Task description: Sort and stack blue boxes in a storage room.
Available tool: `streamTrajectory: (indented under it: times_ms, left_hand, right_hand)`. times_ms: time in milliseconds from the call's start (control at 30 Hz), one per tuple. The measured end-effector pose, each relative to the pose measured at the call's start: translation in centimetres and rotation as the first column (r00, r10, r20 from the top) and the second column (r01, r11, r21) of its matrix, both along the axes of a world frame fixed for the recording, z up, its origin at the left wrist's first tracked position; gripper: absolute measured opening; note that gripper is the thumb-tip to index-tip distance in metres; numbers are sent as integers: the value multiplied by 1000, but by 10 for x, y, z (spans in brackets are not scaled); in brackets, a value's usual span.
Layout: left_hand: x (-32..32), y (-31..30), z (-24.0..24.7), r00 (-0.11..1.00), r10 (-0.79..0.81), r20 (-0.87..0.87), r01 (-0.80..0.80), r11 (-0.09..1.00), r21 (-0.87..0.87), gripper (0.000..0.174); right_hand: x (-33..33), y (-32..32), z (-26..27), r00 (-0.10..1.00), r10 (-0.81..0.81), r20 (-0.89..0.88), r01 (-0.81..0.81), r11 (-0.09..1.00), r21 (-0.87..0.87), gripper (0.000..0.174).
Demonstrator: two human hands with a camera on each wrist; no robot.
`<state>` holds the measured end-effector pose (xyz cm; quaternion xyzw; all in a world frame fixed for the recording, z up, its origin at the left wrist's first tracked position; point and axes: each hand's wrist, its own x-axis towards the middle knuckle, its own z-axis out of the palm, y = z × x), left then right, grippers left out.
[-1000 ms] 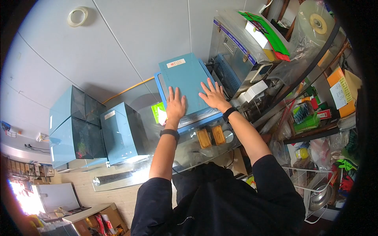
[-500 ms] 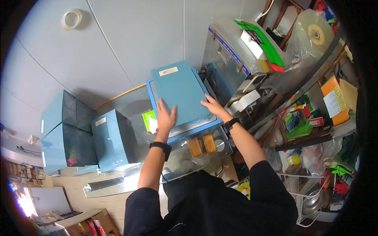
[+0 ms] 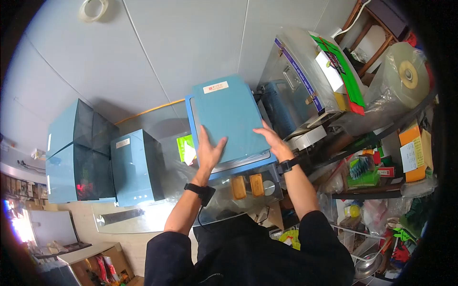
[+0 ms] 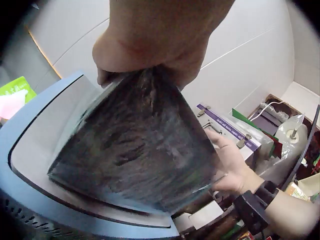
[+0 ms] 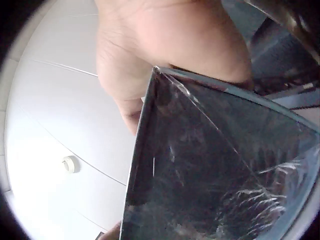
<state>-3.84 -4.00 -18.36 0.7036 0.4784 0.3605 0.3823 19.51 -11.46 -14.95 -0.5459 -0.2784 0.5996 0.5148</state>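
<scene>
A teal box [image 3: 229,119] with a white label on its top sits over a blue-framed machine [image 3: 192,121]. My left hand [image 3: 210,151] grips the box's left side near its front corner, thumb on the top face. On the opposite side my right hand [image 3: 276,143] holds the box's edge, its thumb also over the top. In the left wrist view the dark, glossy side of the box [image 4: 130,145] shows above the machine's pale top [image 4: 50,135]. Clear film with creases covers the dark side of the box [image 5: 215,165] in the right wrist view.
More teal boxes [image 3: 136,167] stand at the left on a glass-topped table [image 3: 157,214]. Two small tan blocks [image 3: 238,187] lie in front of the machine. A metal case [image 3: 298,81] and a cluttered shelf [image 3: 367,195] are on the right. A green packet [image 3: 185,145] lies left of the machine.
My hands have gone from lying spread on the box's top to gripping its two sides. The head view has shifted somewhat.
</scene>
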Motion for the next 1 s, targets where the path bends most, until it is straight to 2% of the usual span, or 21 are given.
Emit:
streamTrajectory:
  times_ms: [133,200,267,300,367,400,500,600,633,700,767,800,867,900,1000]
  left_hand:
    - [18,-2,-10,998,-17,68,19,999,-30,100]
    - [28,-3,-12,997,-47,61,57,984,-170,95]
    - [35,2,-28,995,-77,-61,71,992,-106,86]
    - [37,6,-38,988,-89,-124,81,994,-73,82]
    - [32,16,-41,951,-49,-304,120,968,219,70]
    - [29,21,-41,924,-5,-383,154,920,360,65]
    - [11,33,-34,884,-9,-468,198,913,357,56]
    - [-9,41,-26,907,-121,-402,251,923,290,54]
    - [-15,48,-28,911,-203,-359,298,926,231,54]
    - [-18,71,-33,897,-361,-253,400,909,121,55]
    - [-22,70,-5,916,-382,120,398,901,-173,63]
    - [-25,67,13,893,-335,301,424,851,-311,68]
    - [-22,54,53,861,-255,440,423,839,-342,78]
    - [-17,50,63,836,-213,506,428,830,-358,85]
    - [-3,52,50,869,-311,385,413,884,-220,88]
  right_hand:
    - [-11,4,69,936,49,348,-63,998,30,79]
    - [-1,10,51,812,61,581,-72,997,-5,91]
    - [-11,13,63,610,77,789,-81,996,-34,95]
    - [-17,13,63,554,79,829,-86,996,-38,95]
    - [-33,15,68,429,117,896,-86,992,-88,92]
    - [-43,19,72,361,132,923,-86,990,-109,91]
    - [-82,25,83,215,157,964,-67,987,-146,83]
    - [-121,33,78,61,93,994,-61,994,-89,75]
    - [-129,36,62,-99,-55,994,-101,994,45,67]
    - [-142,38,52,-195,-136,971,-136,985,110,63]
    - [-147,39,51,-282,-254,925,-177,961,210,56]
    - [-146,39,50,-287,-272,919,-195,955,222,55]
    - [-141,37,48,-294,-296,909,-217,947,238,54]
    - [-141,35,49,-249,-257,934,-202,957,209,53]
    - [-136,33,42,-243,-120,963,-145,986,86,56]
